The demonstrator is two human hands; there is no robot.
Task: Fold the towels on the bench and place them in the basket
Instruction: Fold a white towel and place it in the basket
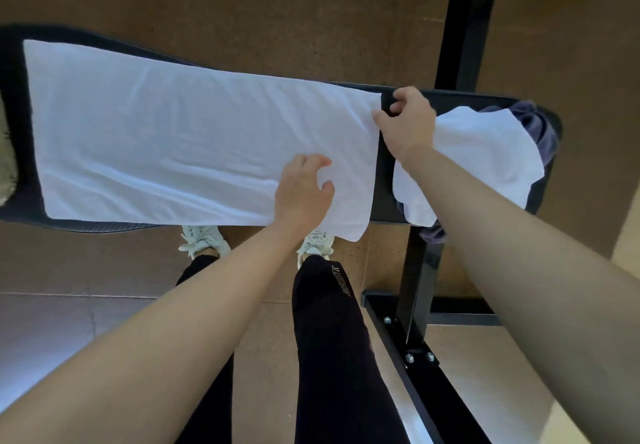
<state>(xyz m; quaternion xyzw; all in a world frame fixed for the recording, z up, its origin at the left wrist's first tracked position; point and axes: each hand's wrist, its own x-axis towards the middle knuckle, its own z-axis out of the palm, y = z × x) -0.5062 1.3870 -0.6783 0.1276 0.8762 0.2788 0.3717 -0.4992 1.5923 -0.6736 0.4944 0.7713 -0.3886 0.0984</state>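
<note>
A long white towel lies spread flat along the black bench. My left hand rests on the towel's near right part, fingers curled into the cloth. My right hand pinches the towel's far right edge. To the right, partly under my right forearm, a second white towel lies crumpled on a grey-purple towel at the bench's right end. No basket can be seen.
A tan fuzzy object shows at the bench's left end. The bench's black metal frame and foot stand on the brown floor at right. My legs and white shoes are close against the bench's near edge.
</note>
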